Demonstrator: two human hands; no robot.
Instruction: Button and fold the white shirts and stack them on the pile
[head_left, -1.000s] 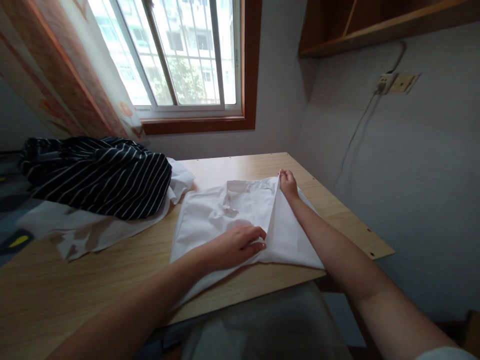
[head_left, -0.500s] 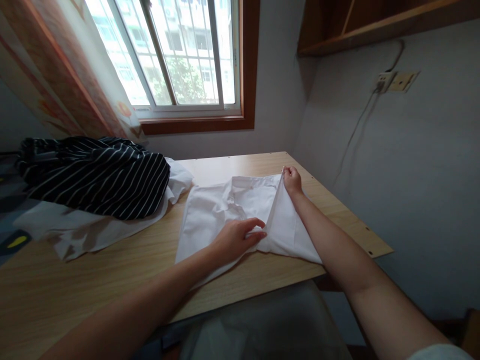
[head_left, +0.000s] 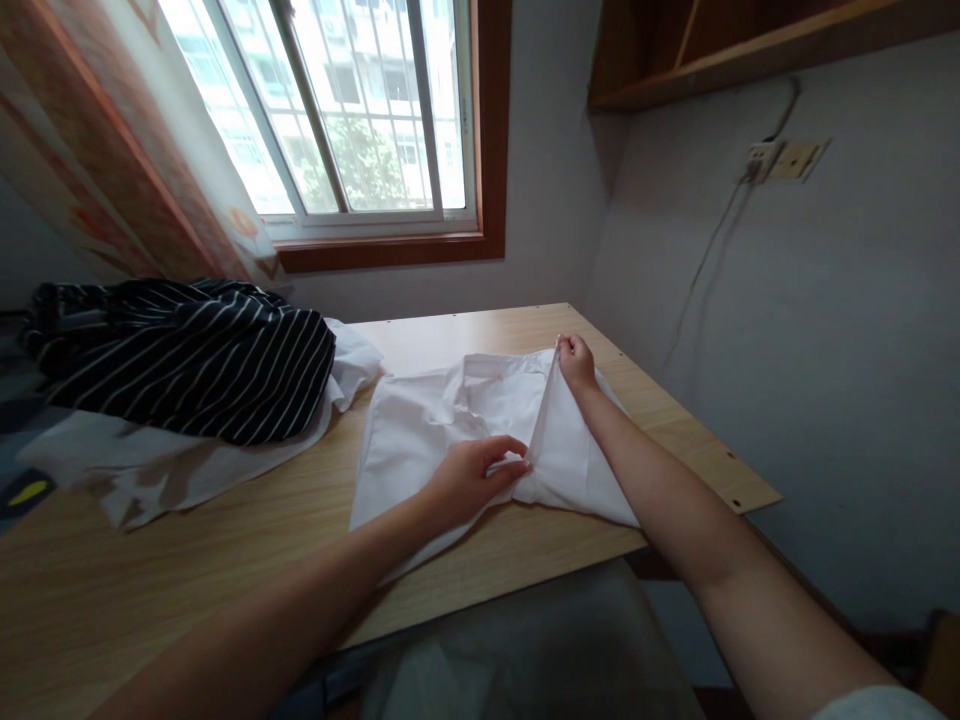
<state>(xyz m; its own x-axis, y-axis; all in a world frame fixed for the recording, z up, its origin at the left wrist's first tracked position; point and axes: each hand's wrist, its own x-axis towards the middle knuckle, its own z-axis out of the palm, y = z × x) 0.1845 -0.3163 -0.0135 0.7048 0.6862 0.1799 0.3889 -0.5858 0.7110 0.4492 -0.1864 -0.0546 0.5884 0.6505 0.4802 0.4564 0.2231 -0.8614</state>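
Observation:
A white garment (head_left: 420, 430) lies partly folded on the wooden table (head_left: 225, 540), its collar toward the window. My left hand (head_left: 472, 475) pinches the near end of a raised fold in the cloth. My right hand (head_left: 576, 362) grips the far end of that same fold near the collar, so the fold edge runs taut between the two hands. The flap to the right of the fold drapes down under my right forearm.
A dark striped garment (head_left: 187, 355) is heaped on another white cloth (head_left: 150, 470) at the table's left. A window and curtain stand behind. The right wall carries a socket with a cable (head_left: 772, 160) and a wooden shelf above. The table's right edge is near my right elbow.
My left hand went from pressing flat on the cloth to pinching the fold's near end. The fold edge has lifted slightly. My right hand has kept its grip.

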